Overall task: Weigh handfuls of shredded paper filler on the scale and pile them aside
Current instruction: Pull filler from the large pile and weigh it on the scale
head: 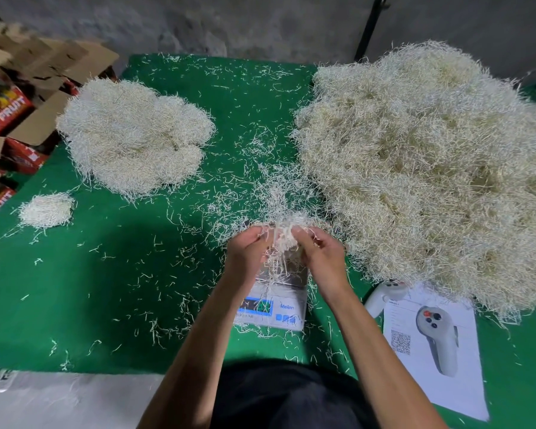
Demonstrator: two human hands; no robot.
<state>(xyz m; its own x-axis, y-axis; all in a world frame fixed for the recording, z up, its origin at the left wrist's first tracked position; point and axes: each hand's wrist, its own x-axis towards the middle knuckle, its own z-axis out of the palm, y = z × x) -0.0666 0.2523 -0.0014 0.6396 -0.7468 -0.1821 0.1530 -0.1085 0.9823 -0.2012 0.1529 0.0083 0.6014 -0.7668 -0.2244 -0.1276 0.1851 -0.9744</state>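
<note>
My left hand [245,249] and right hand [321,253] grip 1 handful of filler [280,239] above the scale [274,300]; weighing step, release onto platform next.

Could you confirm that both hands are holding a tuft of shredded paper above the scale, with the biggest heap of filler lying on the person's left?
Not quite: the head view shows the biggest heap on the person's right, not the left. The rest stands: the left hand and right hand hold a tuft of shredded paper above the scale.
</note>
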